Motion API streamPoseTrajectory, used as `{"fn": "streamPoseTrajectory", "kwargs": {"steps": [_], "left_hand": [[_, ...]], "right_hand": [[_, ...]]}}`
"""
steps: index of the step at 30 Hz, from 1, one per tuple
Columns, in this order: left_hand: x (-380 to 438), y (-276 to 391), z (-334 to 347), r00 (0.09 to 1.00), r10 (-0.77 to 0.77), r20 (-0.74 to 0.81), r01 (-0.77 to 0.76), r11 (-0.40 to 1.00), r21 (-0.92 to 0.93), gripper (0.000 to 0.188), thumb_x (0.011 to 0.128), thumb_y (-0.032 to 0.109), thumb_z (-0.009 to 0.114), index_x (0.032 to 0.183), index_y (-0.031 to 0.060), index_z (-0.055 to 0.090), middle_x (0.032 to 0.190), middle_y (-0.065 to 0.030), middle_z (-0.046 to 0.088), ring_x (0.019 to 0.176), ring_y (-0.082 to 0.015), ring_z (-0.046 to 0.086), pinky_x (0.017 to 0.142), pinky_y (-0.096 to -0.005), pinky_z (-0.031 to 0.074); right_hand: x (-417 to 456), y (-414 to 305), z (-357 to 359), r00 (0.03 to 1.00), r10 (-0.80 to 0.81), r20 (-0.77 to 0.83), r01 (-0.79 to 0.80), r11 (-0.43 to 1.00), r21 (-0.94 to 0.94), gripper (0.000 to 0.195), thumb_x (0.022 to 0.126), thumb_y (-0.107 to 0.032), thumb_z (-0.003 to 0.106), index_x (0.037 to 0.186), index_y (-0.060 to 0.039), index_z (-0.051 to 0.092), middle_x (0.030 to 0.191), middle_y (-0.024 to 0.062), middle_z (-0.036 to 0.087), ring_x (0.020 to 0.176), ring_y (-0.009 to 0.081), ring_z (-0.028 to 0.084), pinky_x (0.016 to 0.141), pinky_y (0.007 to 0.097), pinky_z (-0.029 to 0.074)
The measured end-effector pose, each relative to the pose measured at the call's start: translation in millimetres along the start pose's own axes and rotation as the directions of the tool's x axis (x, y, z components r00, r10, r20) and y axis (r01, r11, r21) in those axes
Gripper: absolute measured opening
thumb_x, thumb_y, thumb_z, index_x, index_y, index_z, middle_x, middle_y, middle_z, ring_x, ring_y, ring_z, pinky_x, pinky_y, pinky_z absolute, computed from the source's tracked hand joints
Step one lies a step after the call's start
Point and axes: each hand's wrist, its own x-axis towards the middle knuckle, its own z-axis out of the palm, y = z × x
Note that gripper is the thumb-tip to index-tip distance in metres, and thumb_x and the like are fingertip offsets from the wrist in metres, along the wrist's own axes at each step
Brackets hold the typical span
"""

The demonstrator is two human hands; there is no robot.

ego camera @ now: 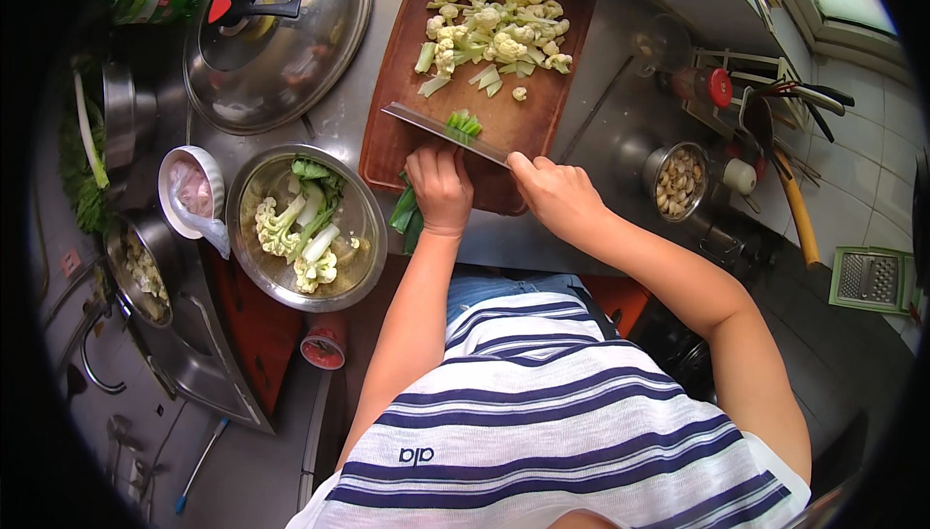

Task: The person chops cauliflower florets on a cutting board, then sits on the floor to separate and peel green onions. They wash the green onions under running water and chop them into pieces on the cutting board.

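My right hand (pixel 558 193) grips a cleaver (pixel 443 128), its blade slanting across the near part of a brown cutting board (pixel 392 144). Close behind the blade, my left hand (pixel 440 189) presses down a bunch of green leafy stalks (pixel 408 216), probably scallion greens, whose leaves hang past the board's near edge. Short cut green pieces (pixel 463 123) lie against the far side of the blade. Farther up the board spreads a heap of cut cauliflower florets (pixel 487 27) and stem slices. My left fingers hide most of the held bunch.
Left of the board stands a steel bowl (pixel 379 238) with cauliflower and leafy greens, beside a white bowl (pixel 221 184) of bagged pale meat. A large pot lid (pixel 320 57) lies behind them. To the right are a container of garlic (pixel 680 182) and a utensil rack (pixel 748 57).
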Motion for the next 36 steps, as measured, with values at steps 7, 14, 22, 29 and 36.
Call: {"fn": "streamPoseTrajectory", "kwargs": {"steps": [7, 14, 22, 29, 36], "left_hand": [[8.9, 10.4, -13.0, 1.000, -0.015, 0.017, 0.015, 1.000, -0.023, 0.025, 0.085, 0.005, 0.067, 0.109, 0.0056, 0.068, 0.108, -0.0116, 0.059, 0.099, -0.0335, 0.055, 0.086, -0.0428, 0.044], [3.9, 12.4, -30.9, 0.995, -0.081, 0.062, 0.080, 0.996, 0.025, 0.027, 0.086, 0.004, 0.066, 0.113, 0.0068, 0.069, 0.109, -0.0099, 0.060, 0.103, -0.0319, 0.055, 0.089, -0.0428, 0.043], [-1.6, -1.3, -21.3, 0.999, -0.042, -0.006, 0.041, 0.997, -0.062, 0.016, 0.083, 0.002, 0.070, 0.098, 0.0040, 0.067, 0.100, -0.0119, 0.061, 0.094, -0.0338, 0.056, 0.085, -0.0426, 0.045], [0.5, 1.4, -27.2, 0.998, -0.041, -0.036, 0.039, 0.997, -0.066, 0.017, 0.083, 0.000, 0.067, 0.100, 0.0035, 0.068, 0.103, -0.0142, 0.060, 0.096, -0.0352, 0.056, 0.085, -0.0434, 0.044], [-5.2, -1.3, -36.3, 0.986, -0.166, 0.008, 0.166, 0.980, -0.106, 0.016, 0.082, 0.000, 0.067, 0.098, 0.0032, 0.067, 0.102, -0.0139, 0.061, 0.097, -0.0340, 0.057, 0.086, -0.0440, 0.043]], "right_hand": [[14.0, 7.6, 18.5, 0.985, -0.031, -0.172, 0.056, 0.988, 0.143, 0.013, 0.095, -0.014, 0.058, 0.105, -0.0098, 0.051, 0.071, 0.0140, 0.060, 0.064, 0.0376, 0.065, 0.054, 0.0478, 0.053], [-12.5, -10.6, -23.8, 0.995, 0.018, -0.095, -0.002, 0.986, 0.166, 0.013, 0.097, -0.017, 0.056, 0.105, -0.0095, 0.048, 0.073, 0.0151, 0.061, 0.066, 0.0400, 0.064, 0.056, 0.0506, 0.052], [-10.1, -12.8, 1.1, 0.998, 0.063, 0.018, -0.064, 0.995, 0.083, 0.013, 0.095, -0.015, 0.058, 0.102, -0.0091, 0.048, 0.072, 0.0145, 0.061, 0.064, 0.0402, 0.064, 0.055, 0.0509, 0.051], [7.9, -13.9, 28.0, 0.981, 0.030, -0.190, 0.012, 0.977, 0.213, 0.015, 0.094, -0.013, 0.058, 0.107, -0.0085, 0.050, 0.073, 0.0153, 0.061, 0.066, 0.0404, 0.065, 0.056, 0.0512, 0.052], [-23.7, -31.6, -14.1, 0.998, 0.064, -0.018, -0.060, 0.982, 0.181, 0.015, 0.097, -0.014, 0.055, 0.108, -0.0089, 0.048, 0.075, 0.0175, 0.063, 0.069, 0.0421, 0.064, 0.059, 0.0523, 0.052]]}}
